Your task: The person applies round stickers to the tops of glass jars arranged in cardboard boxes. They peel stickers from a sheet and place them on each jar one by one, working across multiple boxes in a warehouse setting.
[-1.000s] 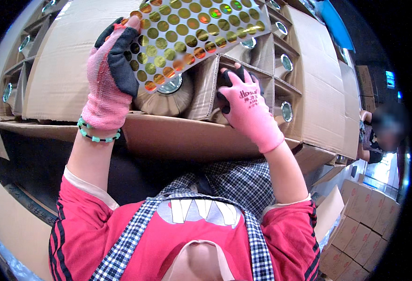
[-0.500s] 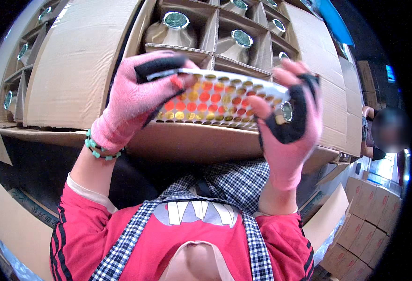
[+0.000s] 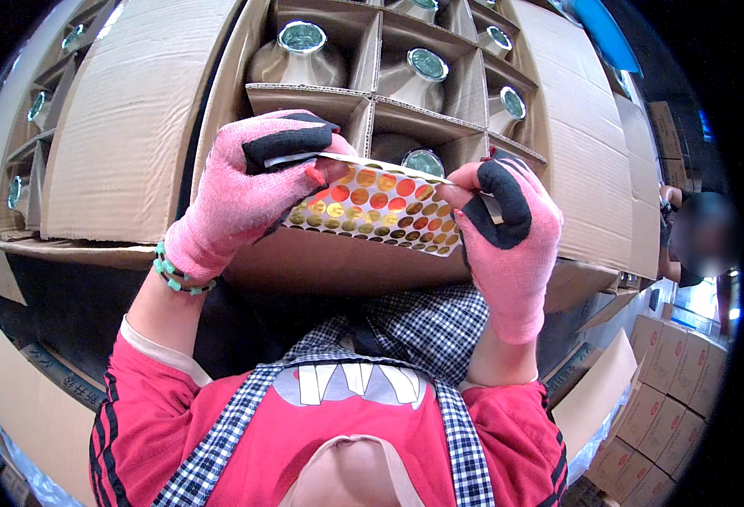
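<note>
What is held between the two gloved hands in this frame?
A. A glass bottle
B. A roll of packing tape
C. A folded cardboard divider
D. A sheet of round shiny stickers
D: the left hand and right hand, both in pink gloves, pinch opposite ends of a sheet of round gold and orange stickers above the carton of capped bottles.

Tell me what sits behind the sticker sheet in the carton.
Behind the sticker sheet, held by the left hand and right hand, the divided carton holds bottles with shiny round caps. One cap shows just above the sheet; that bottle's body is covered.
</note>
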Demonstrator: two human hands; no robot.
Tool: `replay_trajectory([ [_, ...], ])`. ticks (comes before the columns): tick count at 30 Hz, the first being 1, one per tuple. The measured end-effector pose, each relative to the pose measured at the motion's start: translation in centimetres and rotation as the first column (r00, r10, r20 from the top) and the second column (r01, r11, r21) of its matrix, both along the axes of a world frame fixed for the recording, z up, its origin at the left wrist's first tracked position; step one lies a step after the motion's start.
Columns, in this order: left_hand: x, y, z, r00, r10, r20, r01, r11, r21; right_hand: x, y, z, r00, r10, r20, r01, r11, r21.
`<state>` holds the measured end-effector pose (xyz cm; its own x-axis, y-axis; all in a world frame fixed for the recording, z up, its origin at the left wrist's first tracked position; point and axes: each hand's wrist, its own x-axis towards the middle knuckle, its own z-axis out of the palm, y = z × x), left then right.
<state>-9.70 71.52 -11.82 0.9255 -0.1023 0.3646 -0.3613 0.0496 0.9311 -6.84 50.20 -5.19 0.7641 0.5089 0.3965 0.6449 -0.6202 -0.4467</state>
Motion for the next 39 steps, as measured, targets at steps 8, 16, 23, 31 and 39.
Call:
replay_trajectory([
  [8,-0.4,-0.2,1.1,0.979,0.038,-0.203,-0.063,0.991,-0.117,0.2,0.1,-0.2,0.970,0.053,0.236,-0.051,0.999,-0.013],
  [16,-0.3,1.0,0.5,0.966,0.169,-0.195,-0.209,0.955,-0.210,0.3,0.4,0.0,0.972,0.079,0.223,-0.124,0.973,0.195],
  [23,1.5,6.3,-0.5,0.474,0.796,0.377,-0.870,0.490,0.060,0.5,5.0,-0.3,0.957,0.284,-0.064,-0.291,0.947,-0.134],
  [31,1.6,5.9,0.9,0.610,0.789,-0.065,-0.758,0.559,-0.336,1.6,12.3,-6.5,0.847,0.517,-0.123,-0.525,0.777,-0.347],
  [39,1.4,5.7,1.0,0.692,0.705,-0.154,-0.692,0.589,-0.417,1.0,13.7,-5.9,0.852,0.497,0.166,-0.347,0.772,-0.533],
])
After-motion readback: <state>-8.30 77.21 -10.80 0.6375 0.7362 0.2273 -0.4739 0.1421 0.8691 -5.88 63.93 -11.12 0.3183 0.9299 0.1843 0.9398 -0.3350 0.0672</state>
